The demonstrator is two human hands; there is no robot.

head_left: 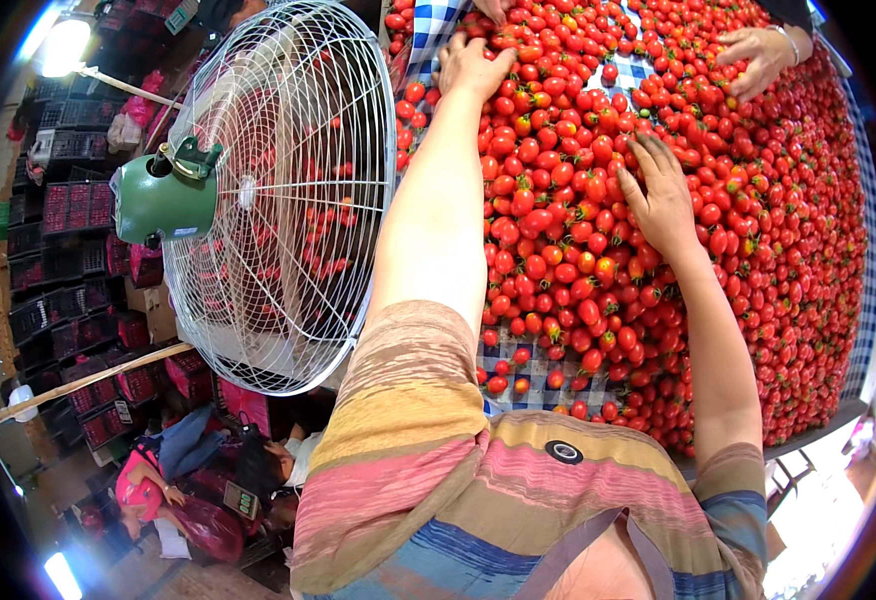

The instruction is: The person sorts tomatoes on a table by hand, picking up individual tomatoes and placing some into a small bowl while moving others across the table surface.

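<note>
A thick layer of small red cherry tomatoes [578, 190] covers a table with a blue-and-white checked cloth [528, 385]. My left arm reaches to the far left of the heap, where my left hand [473, 68] rests with fingers apart on the tomatoes. Nearer and to the right, my right hand [666, 200] lies open on the heap, its stretched fingers touching tomatoes. Neither hand visibly grips one. Some tomatoes show yellow patches or green stems.
Close to my left arm stands a large wire-caged fan [278, 190] with a green motor housing [166, 198]. Across the table are another person's hand [758, 58] and part of a second hand [495, 9]. Stacked dark crates [78, 207] and people [148, 485] are at left.
</note>
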